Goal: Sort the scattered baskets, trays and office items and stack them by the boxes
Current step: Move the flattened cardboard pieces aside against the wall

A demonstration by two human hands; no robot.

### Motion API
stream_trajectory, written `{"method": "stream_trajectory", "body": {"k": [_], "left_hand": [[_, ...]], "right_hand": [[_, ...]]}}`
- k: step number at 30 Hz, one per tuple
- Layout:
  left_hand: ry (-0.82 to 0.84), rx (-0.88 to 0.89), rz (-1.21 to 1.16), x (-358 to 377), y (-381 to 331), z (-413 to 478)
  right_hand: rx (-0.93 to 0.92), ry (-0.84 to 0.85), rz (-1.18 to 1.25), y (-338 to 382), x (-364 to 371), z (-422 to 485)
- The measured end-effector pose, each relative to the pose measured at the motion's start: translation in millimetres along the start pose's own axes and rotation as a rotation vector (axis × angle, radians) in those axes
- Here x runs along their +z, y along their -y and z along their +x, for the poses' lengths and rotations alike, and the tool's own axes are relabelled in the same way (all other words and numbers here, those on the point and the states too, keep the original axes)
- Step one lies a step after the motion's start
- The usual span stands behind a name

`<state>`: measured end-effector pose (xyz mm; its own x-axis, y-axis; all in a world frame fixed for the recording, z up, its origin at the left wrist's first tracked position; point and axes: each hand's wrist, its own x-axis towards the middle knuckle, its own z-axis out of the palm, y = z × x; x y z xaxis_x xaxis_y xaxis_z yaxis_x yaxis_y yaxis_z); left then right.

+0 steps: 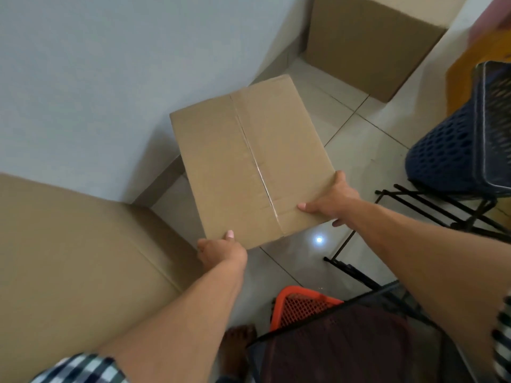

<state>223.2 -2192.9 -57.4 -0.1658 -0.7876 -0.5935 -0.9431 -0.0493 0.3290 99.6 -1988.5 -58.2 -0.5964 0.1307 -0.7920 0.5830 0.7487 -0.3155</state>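
Note:
A taped brown cardboard box (249, 156) is held above the tiled floor near the wall. My left hand (221, 250) grips its near left corner, thumb on top and fingers underneath. My right hand (331, 200) grips its near right corner the same way. A large cardboard box (77, 258) stands at the left against the wall. Another large box (370, 42) stands in the far corner.
A dark blue perforated basket (453, 150) lies tipped on a black wire rack (442, 211) at the right. An orange basket (301, 305) sits near my foot, beside a dark mesh tray (359, 335). A light spot glints on the floor tiles (359, 150).

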Motion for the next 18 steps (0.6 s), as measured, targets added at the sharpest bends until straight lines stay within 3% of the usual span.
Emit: {"method": "stream_trajectory", "body": {"k": [13,18], "left_hand": [[0.074,-0.324,0.016,-12.5,25.4,-7.5],[0.083,-0.297,0.188,-10.0,33.7,-0.6]], "right_hand": [[-0.104,0.03,-0.279,54.7,18.7,-10.7],[-0.191,-0.009,-0.33,68.7,27.4,-8.6]]}}
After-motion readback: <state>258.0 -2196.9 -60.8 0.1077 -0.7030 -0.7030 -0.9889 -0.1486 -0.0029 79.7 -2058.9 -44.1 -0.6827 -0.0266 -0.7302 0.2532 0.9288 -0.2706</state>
